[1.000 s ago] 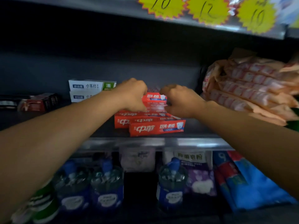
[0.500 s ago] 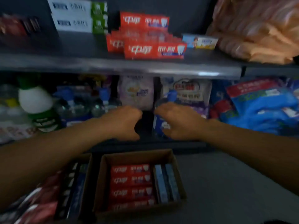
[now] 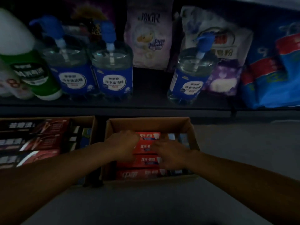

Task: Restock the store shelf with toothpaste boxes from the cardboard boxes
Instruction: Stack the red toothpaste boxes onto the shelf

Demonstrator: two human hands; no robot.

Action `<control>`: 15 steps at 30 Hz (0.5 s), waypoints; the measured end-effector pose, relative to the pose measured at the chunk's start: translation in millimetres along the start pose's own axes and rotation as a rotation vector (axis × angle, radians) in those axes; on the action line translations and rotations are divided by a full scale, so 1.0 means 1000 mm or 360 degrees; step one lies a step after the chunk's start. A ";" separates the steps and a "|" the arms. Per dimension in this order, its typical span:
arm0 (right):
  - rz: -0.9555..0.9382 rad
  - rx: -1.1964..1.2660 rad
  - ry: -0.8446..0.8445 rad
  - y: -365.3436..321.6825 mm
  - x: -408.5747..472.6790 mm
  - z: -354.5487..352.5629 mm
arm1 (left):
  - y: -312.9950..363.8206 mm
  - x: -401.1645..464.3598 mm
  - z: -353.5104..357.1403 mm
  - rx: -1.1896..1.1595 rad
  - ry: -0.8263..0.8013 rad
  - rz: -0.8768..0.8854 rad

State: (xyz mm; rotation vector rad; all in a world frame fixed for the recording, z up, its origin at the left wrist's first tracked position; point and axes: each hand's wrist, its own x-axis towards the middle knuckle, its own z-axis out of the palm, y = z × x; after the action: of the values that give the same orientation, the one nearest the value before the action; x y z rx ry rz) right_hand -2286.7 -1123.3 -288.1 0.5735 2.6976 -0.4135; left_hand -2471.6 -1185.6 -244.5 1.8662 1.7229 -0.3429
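Red toothpaste boxes (image 3: 146, 161) are stacked flat in rows inside an open cardboard box (image 3: 151, 123) that stands on the grey floor (image 3: 243, 151) in front of the shelf (image 3: 113, 108). A few blue boxes (image 3: 182, 139) are packed upright along the right side of the same carton. Both hands are lowered into this carton, on top of the red rows. The left hand (image 3: 124, 146) is laid over the left part of the upper boxes with its fingers bent downward; the right hand (image 3: 170, 155) is spread over the right ends of the middle rows, fingers pointing to the left. Whether a box is actually gripped by either hand cannot be told, since the picture is dim and blurred there.

Just to the left, almost touching the carton, a second cardboard box (image 3: 90, 120) is seen, filled with dark and red toothpaste boxes (image 3: 30, 143). Behind both cartons, on the shelf, three clear pump bottles (image 3: 112, 70) with blue labels are lined up, with a green and white bottle (image 3: 32, 69) at the far left. A pale soap powder bag (image 3: 149, 38), a white and purple bag (image 3: 227, 59) and blue packs (image 3: 276, 75) are stood further right.
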 end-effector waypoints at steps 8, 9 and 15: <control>0.0060 0.0088 -0.0184 0.001 0.030 0.037 | -0.019 0.017 0.016 -0.0099 -0.0004 0.0059; 0.0070 0.0097 -0.0183 0.004 0.032 0.041 | -0.021 0.020 0.017 -0.0109 0.0006 0.0065; 0.0134 0.0140 -0.0181 0.006 0.044 0.052 | -0.031 0.026 0.022 -0.0156 0.0028 0.0094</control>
State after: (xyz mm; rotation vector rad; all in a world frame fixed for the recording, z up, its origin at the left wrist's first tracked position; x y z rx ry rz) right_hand -2307.7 -1120.9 -353.4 0.6651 2.5471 -0.5276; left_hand -2493.7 -1175.9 -283.4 1.8500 1.6619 -0.2158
